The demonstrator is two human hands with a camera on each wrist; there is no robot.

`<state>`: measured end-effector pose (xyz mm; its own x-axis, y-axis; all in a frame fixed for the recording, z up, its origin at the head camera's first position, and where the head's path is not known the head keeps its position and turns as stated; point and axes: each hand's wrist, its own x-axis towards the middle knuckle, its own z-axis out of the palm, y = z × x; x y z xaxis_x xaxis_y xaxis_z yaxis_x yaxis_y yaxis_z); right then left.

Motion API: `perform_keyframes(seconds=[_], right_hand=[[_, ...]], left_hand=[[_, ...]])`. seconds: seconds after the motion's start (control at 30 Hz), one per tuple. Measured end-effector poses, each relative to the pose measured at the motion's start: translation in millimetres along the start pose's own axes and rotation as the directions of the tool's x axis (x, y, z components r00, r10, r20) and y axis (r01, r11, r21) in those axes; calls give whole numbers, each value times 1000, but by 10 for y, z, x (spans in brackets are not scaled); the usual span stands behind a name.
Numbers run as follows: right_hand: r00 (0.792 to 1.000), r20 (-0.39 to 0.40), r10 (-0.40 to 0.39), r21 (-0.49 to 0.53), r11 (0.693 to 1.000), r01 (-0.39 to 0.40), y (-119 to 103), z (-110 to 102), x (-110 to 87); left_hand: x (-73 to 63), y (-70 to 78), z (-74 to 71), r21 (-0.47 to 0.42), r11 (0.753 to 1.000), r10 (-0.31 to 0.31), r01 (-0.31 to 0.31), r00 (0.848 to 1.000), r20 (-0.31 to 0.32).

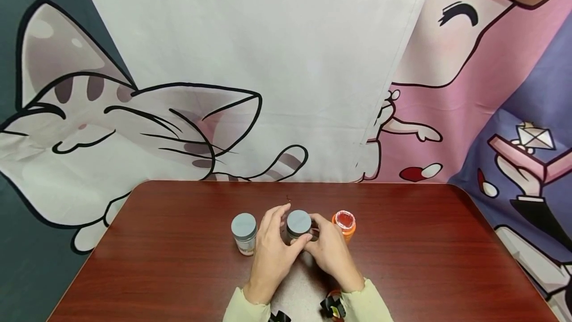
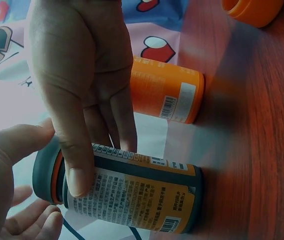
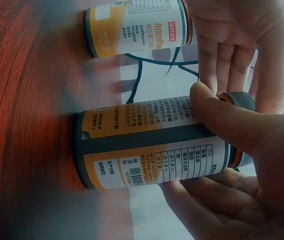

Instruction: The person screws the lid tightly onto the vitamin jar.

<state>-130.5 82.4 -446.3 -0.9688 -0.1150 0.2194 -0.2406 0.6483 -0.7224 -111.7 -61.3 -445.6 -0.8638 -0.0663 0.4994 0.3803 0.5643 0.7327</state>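
A supplement bottle [image 2: 132,190] with a white and orange label and a dark grey-green cap [image 1: 299,222] stands upright between both hands. My right hand [image 1: 330,250] grips its body, with the thumb [image 3: 231,120] on one side and fingers curled round the other. Around the cap is my left hand [image 1: 274,247]; its thumb lies against the near side, and its fingers are on the far side. An orange ring shows below the cap in the left wrist view. To the left stands a similar capped bottle [image 1: 244,232], and to the right an orange bottle [image 1: 350,234].
All the bottles stand on a reddish-brown wooden table [image 1: 178,262]. The orange bottle shows a red top with a whitish rim. A round orange piece [image 2: 256,12] lies nearer in the left wrist view. A cartoon-printed cloth [image 1: 268,63] hangs behind the table.
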Motion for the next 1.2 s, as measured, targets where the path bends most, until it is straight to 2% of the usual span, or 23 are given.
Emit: perform_keyframes(seconds=[0.1, 0.33, 0.57, 0.9, 1.2], right_hand=[[1000, 0, -5, -3, 1000, 5, 4, 5, 3], [1000, 10, 9, -10, 1000, -9, 9, 9, 7], [1000, 9, 17, -11, 1000, -17, 5, 6, 6], [1000, 8, 13, 6, 1000, -13, 2, 6, 2], [1000, 9, -3, -6, 1000, 3, 7, -3, 6]], left_hand=[[-14, 5, 23, -1, 1000, -17, 17, 999, -36], [-25, -4, 69, 31, 999, 9, -6, 996, -86], [-13, 10, 34, 36, 999, 5, -3, 999, -40], [-4, 5, 10, 54, 998, 44, -43, 999, -8], [3, -3, -7, 64, 996, 54, -56, 998, 32]])
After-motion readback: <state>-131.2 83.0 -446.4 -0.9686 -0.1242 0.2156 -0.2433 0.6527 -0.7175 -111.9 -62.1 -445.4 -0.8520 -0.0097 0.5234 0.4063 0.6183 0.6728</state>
